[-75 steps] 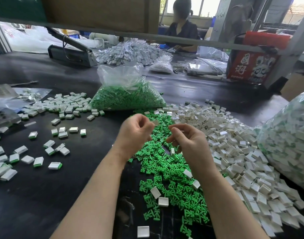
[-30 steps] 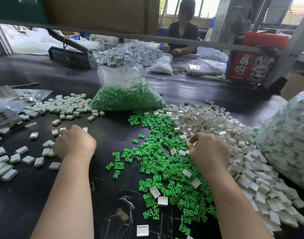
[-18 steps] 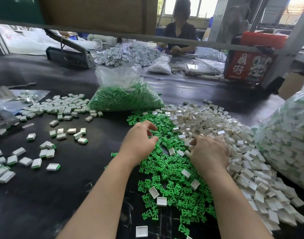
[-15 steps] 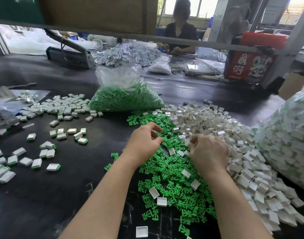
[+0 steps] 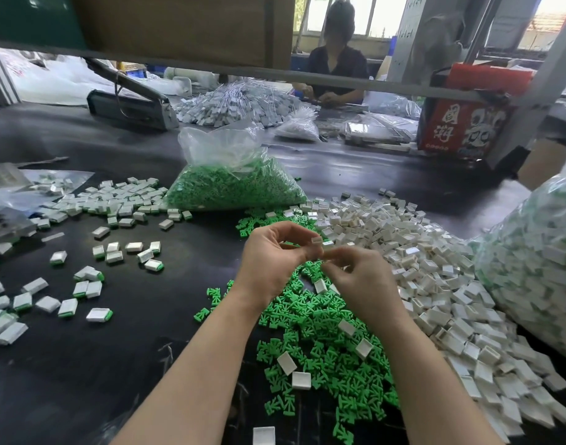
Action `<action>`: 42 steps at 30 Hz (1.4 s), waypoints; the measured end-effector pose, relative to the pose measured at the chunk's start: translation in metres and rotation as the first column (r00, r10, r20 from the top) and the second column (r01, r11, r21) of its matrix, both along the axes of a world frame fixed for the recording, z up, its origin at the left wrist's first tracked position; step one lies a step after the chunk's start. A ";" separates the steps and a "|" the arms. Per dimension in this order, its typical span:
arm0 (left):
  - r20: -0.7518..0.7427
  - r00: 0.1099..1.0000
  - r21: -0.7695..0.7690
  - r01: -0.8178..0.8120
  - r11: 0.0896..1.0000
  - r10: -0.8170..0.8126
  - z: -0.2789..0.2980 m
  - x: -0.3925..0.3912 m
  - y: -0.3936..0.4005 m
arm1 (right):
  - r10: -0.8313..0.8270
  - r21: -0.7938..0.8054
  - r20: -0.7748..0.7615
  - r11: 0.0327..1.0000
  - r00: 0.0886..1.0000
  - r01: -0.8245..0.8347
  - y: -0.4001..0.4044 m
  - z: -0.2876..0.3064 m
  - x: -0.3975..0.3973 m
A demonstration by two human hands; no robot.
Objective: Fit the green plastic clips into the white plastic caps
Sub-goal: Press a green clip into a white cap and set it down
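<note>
My left hand (image 5: pixel 270 255) and my right hand (image 5: pixel 360 279) meet fingertip to fingertip above the black table. A small white cap (image 5: pixel 317 240) sits pinched at the point where they touch, on my right hand's fingertips. A sliver of a green clip (image 5: pixel 287 244) shows between my left fingers. Below the hands lies a loose pile of green clips (image 5: pixel 323 345) with a few white caps on it. A big heap of white caps (image 5: pixel 429 271) spreads to the right.
Assembled white-and-green pieces (image 5: pixel 92 284) lie scattered at left. A clear bag of green clips (image 5: pixel 233 184) stands behind, and a bag of finished pieces (image 5: pixel 538 268) at the right edge. Farther back are a sealing machine (image 5: pixel 131 104), a red box (image 5: pixel 461 126) and a seated person (image 5: pixel 336 65).
Both hands have risen off the piles and come together in mid-air. The left came up from the green clips, the right from the white caps, each with a piece.
</note>
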State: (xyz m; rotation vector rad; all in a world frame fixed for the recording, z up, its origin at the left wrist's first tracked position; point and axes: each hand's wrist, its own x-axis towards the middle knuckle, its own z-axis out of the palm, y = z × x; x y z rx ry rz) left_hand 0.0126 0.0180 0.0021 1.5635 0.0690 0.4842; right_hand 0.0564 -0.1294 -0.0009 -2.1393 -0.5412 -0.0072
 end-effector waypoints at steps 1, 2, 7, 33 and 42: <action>0.004 1.000 0.000 -0.001 1.000 0.001 0.000 0.000 0.000 | 0.049 -0.164 -0.005 0.985 0.999 -0.049 0.001 -0.001 -0.001; 0.005 1.000 -0.001 -0.004 1.000 0.004 -0.001 0.000 0.001 | 0.105 -0.291 -0.036 0.950 0.994 -0.111 0.002 -0.001 -0.003; 0.005 1.000 -0.014 -0.028 1.000 0.028 -0.001 0.001 0.003 | 0.157 -0.528 0.078 0.844 0.984 -0.093 0.013 -0.002 -0.010; -0.102 0.993 -0.143 -0.080 0.986 0.066 -0.012 0.008 0.002 | -0.025 -0.096 0.086 0.995 0.996 0.033 0.014 -0.018 0.001; -0.099 0.995 -0.131 -0.024 0.991 0.012 -0.012 0.011 -0.005 | -0.056 0.308 -0.128 0.947 0.990 0.093 0.005 -0.009 0.006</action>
